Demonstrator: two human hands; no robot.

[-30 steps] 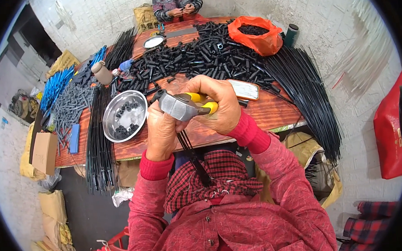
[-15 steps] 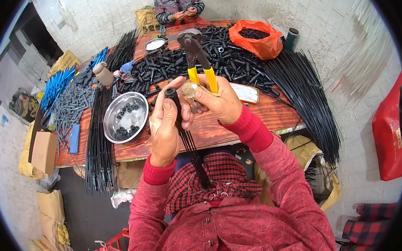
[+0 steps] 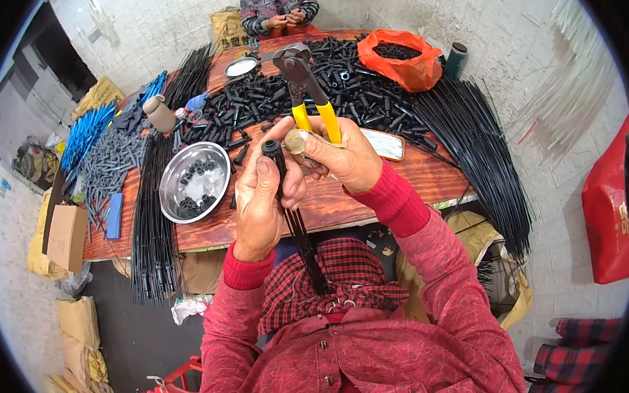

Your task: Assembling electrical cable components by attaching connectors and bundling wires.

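A black rod (image 3: pixel 292 212) with a cap was gripped upright in the left hand (image 3: pixel 261 199) above the table (image 3: pixel 371 193); yellow-handled pincers (image 3: pixel 307 90) were clasped in the right hand (image 3: pixel 344 159). Rod steadiness was probably needed.

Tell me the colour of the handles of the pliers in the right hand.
Yellow handles, seen in the head view.

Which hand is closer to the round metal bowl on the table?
Left. The left hand, gripping a black rod, is just right of the metal bowl; the right hand, holding yellow-handled pincers, is farther right.
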